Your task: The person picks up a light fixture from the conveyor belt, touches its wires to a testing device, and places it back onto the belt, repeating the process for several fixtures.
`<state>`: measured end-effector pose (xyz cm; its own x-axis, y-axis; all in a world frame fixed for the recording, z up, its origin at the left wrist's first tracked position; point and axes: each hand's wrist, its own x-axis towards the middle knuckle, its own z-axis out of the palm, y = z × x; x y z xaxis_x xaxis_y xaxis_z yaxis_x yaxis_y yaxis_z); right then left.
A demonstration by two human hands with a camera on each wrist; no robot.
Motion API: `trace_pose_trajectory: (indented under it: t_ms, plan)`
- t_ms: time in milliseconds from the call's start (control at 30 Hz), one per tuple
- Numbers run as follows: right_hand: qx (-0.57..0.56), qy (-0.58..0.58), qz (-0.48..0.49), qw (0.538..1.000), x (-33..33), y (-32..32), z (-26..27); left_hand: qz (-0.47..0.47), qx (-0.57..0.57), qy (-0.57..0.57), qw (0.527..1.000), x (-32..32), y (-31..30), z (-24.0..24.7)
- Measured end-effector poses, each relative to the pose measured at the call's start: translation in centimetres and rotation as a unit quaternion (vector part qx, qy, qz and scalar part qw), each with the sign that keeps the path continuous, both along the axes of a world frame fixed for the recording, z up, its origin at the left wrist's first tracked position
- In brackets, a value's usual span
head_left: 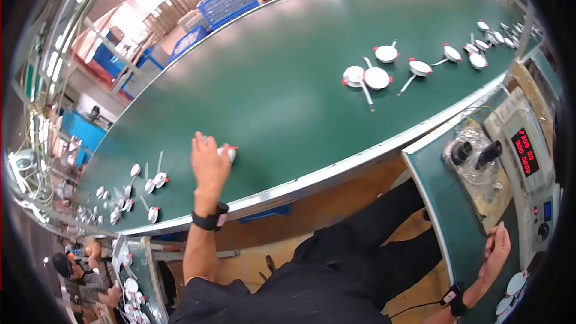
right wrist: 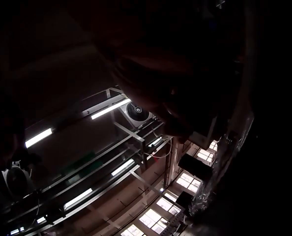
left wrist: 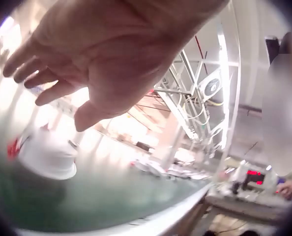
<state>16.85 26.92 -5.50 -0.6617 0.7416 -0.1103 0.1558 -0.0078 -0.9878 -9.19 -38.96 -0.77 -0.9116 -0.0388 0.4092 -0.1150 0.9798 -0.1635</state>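
In the head view my left hand [head_left: 210,165] is over the green table beside a white round downlight [head_left: 231,155] with red clips, partly covering it. The left wrist view shows the fingers of that hand extended and spread, with the white downlight [left wrist: 47,156] below them, apart from the fingertips. My right hand [head_left: 497,249] lies at the side bench [head_left: 433,195], fingers loosely bent and holding nothing, close to the board with two black round sockets [head_left: 474,155]. The right wrist view is mostly dark, and its hand is hardly visible.
Several more downlights with cable tails lie on the green table [head_left: 270,105], at right [head_left: 377,78] and at left [head_left: 153,214]. A meter with red digits [head_left: 525,152] stands on the side bench. Another person [head_left: 78,270] sits at the lower left.
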Motion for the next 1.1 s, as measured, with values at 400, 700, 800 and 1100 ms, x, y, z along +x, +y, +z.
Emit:
trace_pose_trajectory:
  t_ms: [400,700,800,1100]
  plan:
    - [0.022,-0.042,0.006,0.999,-2.7,-7.0,6.7,-0.533,0.126,-0.1,0.831,-22.6,26.7,-4.5]
    - [0.012,0.007,0.098,0.995,-4.2,-9.0,6.1,-0.411,0.176,-0.22,0.867,-15.2,27.8,-2.6]
    - [0.063,0.028,0.155,0.985,-5.9,-11.7,6.2,-0.386,0.311,-0.181,0.85,-12.3,28.3,-2.0]
    - [0.171,0.166,0.014,0.971,-8.0,-14.8,5.9,-0.566,0.418,-0.236,0.67,10.2,40.6,0.8]
